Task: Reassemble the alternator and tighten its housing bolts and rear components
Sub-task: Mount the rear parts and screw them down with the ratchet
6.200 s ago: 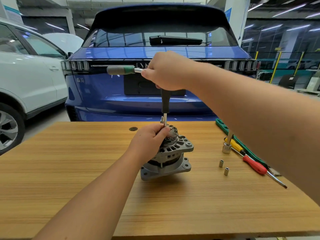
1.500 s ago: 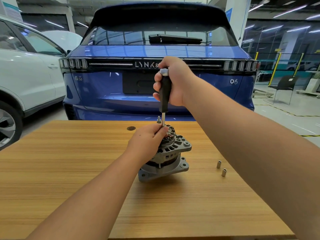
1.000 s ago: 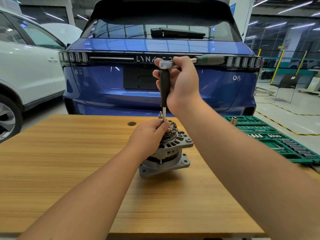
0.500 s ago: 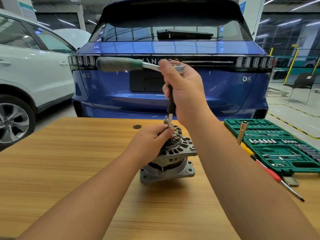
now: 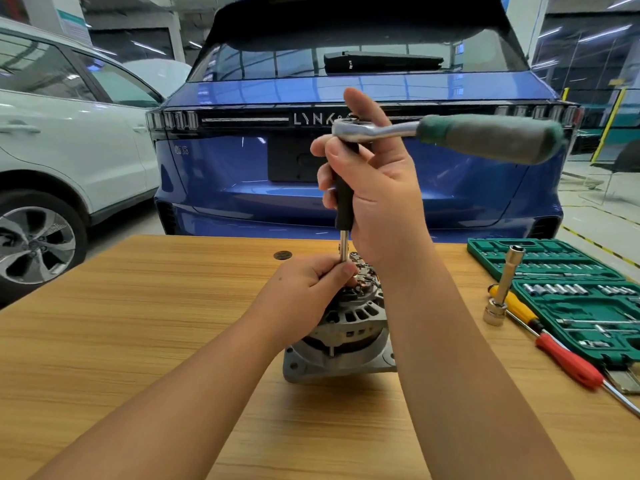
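Change: half a second ago the ratchet wrench [image 5: 450,133] had its green grip out to the left; it now points right, and a second ago it also pointed right. The handle is sweeping back and forth.
Meaning: I judge this to be a fastener on the alternator's rear end being run down stroke by stroke, so the tightening is under way, not finished.
Alternator [image 5: 349,327]: stands on the wooden table [image 5: 138,323] near its middle, wide mounting flange down, finned rear end with the exposed components facing up. Its long axis is upright.
Extension bar [image 5: 343,206]: black-sleeved, vertical, in line with the alternator's axis; ratchet head on top, bare steel tip going down into the rear end.
Right hand [image 5: 377,188]: fingers curled round the black sleeve just under the ratchet head, one finger raised straight behind the head.
Left hand [image 5: 311,289]: fingers closed in a pinch round the bar's lower end, resting on top of the alternator. The socket and fastener are hidden beneath it, so which one is being turned I cannot tell.
Nearby: green socket set case [image 5: 568,299] at the right edge, a red-and-yellow screwdriver [image 5: 550,344] beside it, and a spare extension with socket [image 5: 502,289] standing between.
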The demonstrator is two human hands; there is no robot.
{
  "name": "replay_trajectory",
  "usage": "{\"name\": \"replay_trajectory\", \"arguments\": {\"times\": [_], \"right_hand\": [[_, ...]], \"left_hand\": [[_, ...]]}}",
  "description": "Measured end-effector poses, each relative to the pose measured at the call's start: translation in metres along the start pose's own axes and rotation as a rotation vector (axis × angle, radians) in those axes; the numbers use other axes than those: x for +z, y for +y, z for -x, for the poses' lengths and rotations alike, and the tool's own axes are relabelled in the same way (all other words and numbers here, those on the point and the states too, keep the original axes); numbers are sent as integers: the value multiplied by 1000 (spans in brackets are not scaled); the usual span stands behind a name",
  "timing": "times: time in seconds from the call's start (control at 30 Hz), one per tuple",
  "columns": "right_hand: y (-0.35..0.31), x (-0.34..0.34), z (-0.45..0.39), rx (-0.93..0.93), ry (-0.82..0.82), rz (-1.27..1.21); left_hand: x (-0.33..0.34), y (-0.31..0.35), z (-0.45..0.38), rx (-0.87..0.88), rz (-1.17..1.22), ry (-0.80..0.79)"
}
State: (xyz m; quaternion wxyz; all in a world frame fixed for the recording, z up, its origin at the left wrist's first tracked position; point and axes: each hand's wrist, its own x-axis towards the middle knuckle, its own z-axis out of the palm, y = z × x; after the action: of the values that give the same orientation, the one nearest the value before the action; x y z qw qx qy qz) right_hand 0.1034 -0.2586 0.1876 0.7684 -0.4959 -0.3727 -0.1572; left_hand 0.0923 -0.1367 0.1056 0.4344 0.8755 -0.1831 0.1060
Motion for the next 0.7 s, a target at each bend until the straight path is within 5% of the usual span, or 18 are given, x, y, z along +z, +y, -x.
{"name": "replay_trajectory", "arguments": {"times": [0.27, 0.53, 0.7], "right_hand": [[3, -10, 2, 70, -132, -267], [-3, 1, -8, 93, 323, 123], [-4, -10, -2, 203, 137, -184]], "left_hand": [[0, -1, 1, -5, 35, -25], [3, 0, 1, 4, 1, -23], [1, 3, 1, -7, -17, -12]]}}
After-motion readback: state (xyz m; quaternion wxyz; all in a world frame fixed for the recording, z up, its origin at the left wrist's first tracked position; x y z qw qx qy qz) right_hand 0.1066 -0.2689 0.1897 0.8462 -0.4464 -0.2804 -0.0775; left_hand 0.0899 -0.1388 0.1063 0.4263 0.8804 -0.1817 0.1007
